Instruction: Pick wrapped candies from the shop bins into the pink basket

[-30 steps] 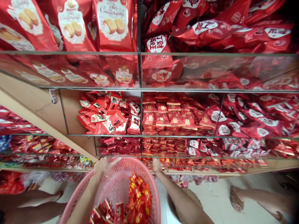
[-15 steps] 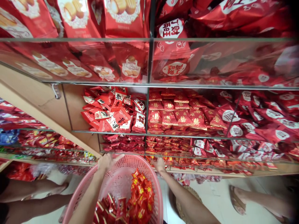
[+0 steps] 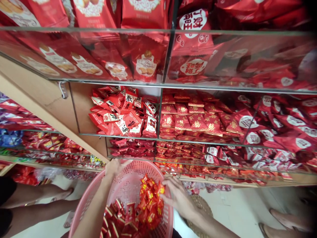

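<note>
My left hand (image 3: 116, 166) is closed on the far left rim of a pink perforated plastic basket (image 3: 85, 208). Over the basket's right side is my right hand (image 3: 177, 195), its fingers and thumb around red-and-yellow wrapped candy (image 3: 161, 189) at the edge of the pile; how many pieces it holds is hidden. Inside the basket, a heap of shiny orange-red candies (image 3: 151, 206) with yellow print lies on the right. Dark red packets (image 3: 130, 213) with pale edges lie at the near left.
Shelves with clear fronts hold red snack packets (image 3: 195, 122), white-and-red packets (image 3: 123, 112) and large bags (image 3: 146, 62). A slanted wooden panel (image 3: 49, 112) divides the left side. A round woven item (image 3: 203, 205) is on the floor. Other people's legs (image 3: 42, 195) show at left and right.
My right hand has come back from the lowest shelf to the basket's right side, with candy at its fingers. My left hand stays on the rim. The person's feet at right have shifted.
</note>
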The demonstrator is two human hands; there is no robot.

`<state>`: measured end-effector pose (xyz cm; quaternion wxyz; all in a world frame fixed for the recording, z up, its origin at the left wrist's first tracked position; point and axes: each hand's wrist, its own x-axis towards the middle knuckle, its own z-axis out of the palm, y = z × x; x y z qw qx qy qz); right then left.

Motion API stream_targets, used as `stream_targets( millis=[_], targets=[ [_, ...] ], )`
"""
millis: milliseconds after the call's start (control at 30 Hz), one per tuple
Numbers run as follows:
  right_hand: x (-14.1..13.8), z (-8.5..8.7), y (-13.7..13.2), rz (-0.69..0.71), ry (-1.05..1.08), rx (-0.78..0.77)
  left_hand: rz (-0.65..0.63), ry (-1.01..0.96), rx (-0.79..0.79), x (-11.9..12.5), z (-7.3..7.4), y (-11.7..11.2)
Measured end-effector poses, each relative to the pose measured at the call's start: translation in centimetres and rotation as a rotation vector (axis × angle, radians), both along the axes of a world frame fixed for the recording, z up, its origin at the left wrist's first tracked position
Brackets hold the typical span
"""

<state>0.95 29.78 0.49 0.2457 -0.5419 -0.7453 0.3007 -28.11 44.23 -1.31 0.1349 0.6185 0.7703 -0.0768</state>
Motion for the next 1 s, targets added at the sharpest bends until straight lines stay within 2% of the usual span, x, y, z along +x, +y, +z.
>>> stream_targets(
  millis=[100,267,433,633,733,800,867,933,1000],
  targets=[
    [-1.7,0.2,-1.6,0.229,-0.211,-0.025,-0.046,0.002,-0.003,-0.2,-0.3,0.1],
    [-2.7,-0.8,-2.9,0.408,-0.429,-0.023,-0.049,0.014,-0.007,-0.3,-0.5,0.3],
    [-2.7,-1.2,-3.6,0.568,-0.478,0.178,-0.03,-0.017,-0.028,-0.4,-0.3,0.4],
    [-4.8,-4.8,-4.3,0.642,-0.485,0.393,-0.031,-0.035,-0.05,-0.6,-0.5,0.6],
    [-5.2,-5.5,-4.5,0.651,-0.477,0.39,-0.026,-0.028,-0.043,-0.6,-0.5,0.5],
    [-4.9,-4.6,-4.3,0.666,-0.439,0.349,-0.036,-0.03,-0.03,-0.5,-0.5,0.5],
    [-4.1,-2.9,-3.7,0.64,-0.323,0.282,-0.048,-0.044,-0.03,-0.5,-0.4,0.5],
    [-2.9,-1.1,-2.8,0.515,-0.145,0.21,-0.047,-0.046,-0.043,-0.4,-0.2,0.4],
    [-1.5,-0.4,-1.5,0.266,0.025,0.154,-0.035,-0.037,-0.054,-0.4,-0.1,0.4]
  ],
)
